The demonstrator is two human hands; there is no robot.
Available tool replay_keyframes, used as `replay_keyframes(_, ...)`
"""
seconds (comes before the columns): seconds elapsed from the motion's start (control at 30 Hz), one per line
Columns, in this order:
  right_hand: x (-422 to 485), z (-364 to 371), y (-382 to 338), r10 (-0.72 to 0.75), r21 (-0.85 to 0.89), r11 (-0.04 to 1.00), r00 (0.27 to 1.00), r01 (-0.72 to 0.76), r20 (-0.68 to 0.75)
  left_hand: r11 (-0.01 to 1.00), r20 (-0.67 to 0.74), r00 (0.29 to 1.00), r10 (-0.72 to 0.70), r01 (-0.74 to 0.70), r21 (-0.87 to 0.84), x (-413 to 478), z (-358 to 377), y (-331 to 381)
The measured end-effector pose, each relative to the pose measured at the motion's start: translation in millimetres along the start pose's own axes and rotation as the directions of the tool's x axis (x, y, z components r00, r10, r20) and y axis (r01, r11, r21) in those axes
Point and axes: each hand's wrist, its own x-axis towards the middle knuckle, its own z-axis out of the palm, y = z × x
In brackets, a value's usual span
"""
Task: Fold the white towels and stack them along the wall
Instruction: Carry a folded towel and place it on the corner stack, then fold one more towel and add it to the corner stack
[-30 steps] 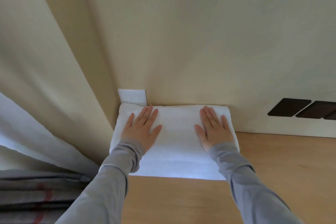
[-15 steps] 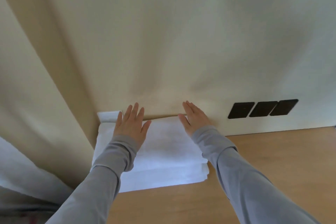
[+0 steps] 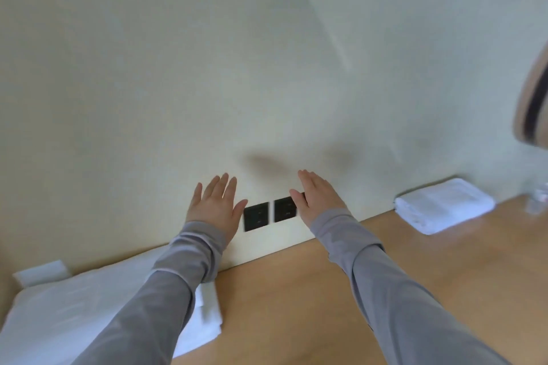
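Observation:
A stack of folded white towels (image 3: 74,308) lies on the wooden surface (image 3: 296,305) at the lower left, pushed against the cream wall (image 3: 207,68). My left hand (image 3: 215,206) is lifted off it, fingers straight, in front of the wall. My right hand (image 3: 318,197) is also raised with straight fingers and holds nothing. A second folded white towel stack (image 3: 444,204) sits against the wall at the right.
Black wall sockets (image 3: 256,216) sit between my hands, low on the wall. A white wall plate (image 3: 41,271) shows behind the left stack. A blurred wooden object (image 3: 533,104) is at the right edge, and small clear items (image 3: 538,198) stand beside the right stack.
Both hands have lifted off the left towel stack and moved right. My view has swung right, bringing the second stack into sight.

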Motion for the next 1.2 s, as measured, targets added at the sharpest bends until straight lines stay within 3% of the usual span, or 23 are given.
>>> replay_keyframes(0.33, -105, -149, 219, 0.246, -0.105, 0.958, 0.951, -0.268, -0.186, 0.949, -0.053, 0.957, 0.284, -0.288, -0.131, 20, -36, 284)
replay_keyframes(0.67, -156, -240, 390, 0.451, -0.186, 0.836, 0.84, -0.516, -0.301, 0.877, -0.171, 0.883, 0.438, -0.461, -0.137, 103, -65, 465)
replay_keyframes(1.03, -62, -238, 552, 0.393, -0.274, 0.844, 0.88, -0.46, -0.268, 0.889, -0.244, 0.899, 0.364, -0.413, -0.198, 239, -14, 601)
replay_keyframes(1.2, -24, -233, 610, 0.403, -0.209, 0.872, 0.892, -0.442, -0.205, 0.889, -0.203, 0.916, 0.346, -0.389, -0.241, 268, 20, 634)
